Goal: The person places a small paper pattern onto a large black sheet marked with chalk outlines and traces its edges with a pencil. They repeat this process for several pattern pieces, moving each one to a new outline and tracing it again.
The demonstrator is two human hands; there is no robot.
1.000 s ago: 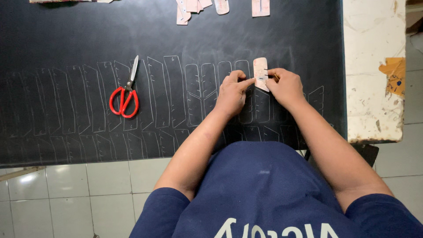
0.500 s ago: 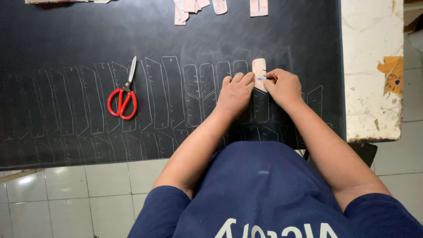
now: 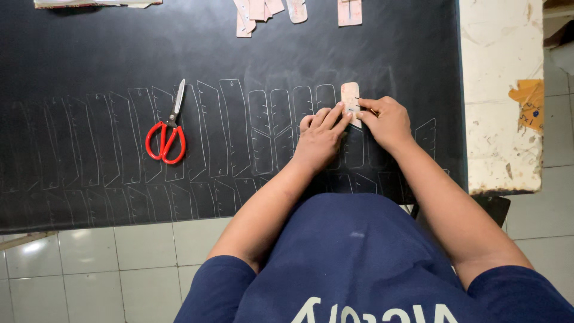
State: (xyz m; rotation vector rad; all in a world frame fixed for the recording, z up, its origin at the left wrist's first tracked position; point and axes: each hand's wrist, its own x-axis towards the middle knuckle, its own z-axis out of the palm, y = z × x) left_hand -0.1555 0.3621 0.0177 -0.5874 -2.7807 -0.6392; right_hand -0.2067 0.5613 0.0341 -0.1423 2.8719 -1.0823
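Note:
A small tan pattern template [image 3: 350, 96] lies flat on a black sheet [image 3: 89, 54] marked with several rows of pale traced outlines. My left hand [image 3: 320, 136] presses its fingertips on the template's left edge and holds it down. My right hand [image 3: 387, 121] sits at the template's right edge with fingers pinched, as if around a thin marking tool; the tool itself is hidden. Both forearms reach out over my dark blue shirt.
Red-handled scissors [image 3: 167, 133] lie shut on the sheet to the left. More tan templates [image 3: 257, 11] lie along the far edge. A worn white table surface [image 3: 499, 96] with an orange scrap [image 3: 529, 98] borders the right. Pale floor tiles [image 3: 89, 263] lie below.
Both hands stay on the template, which has barely shifted. The view has drifted slightly. Nothing was picked up or let go.

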